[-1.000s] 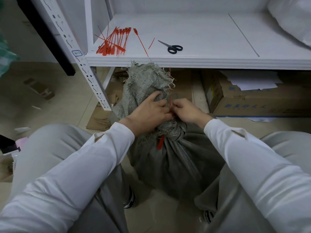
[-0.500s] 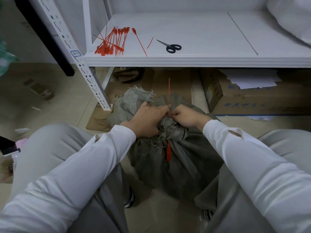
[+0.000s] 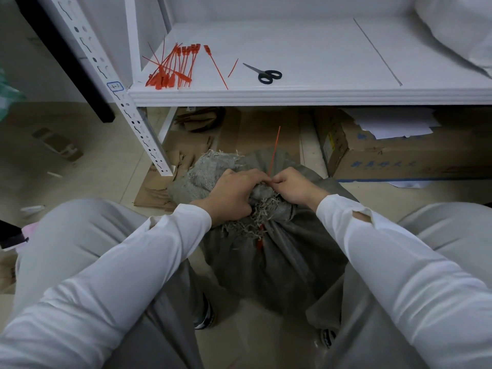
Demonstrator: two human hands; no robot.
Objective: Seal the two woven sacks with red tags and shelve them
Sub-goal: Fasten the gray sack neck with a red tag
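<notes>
One woven sack (image 3: 269, 262) on floor betw. knees. Left hand (image 3: 234, 193) fingers clamped on gathered neck; right hand (image 3: 292, 185) fingers pinch red tag (image 3: 274, 150) tail, just above. Seal approx. cinched, untrimmed. 2nd sack not seen; shelving pending. Spare tags (image 3: 173, 67), scissors (image 3: 265, 73) on shelf (image 3: 319, 94) beyond.

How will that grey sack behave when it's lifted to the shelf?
The sack looks bulging and full, so probably heavy. Its woven cloth creases around the gathered neck, so it will likely sag, not hold shape. The frayed mouth under the left hand may shed fibres.
</notes>
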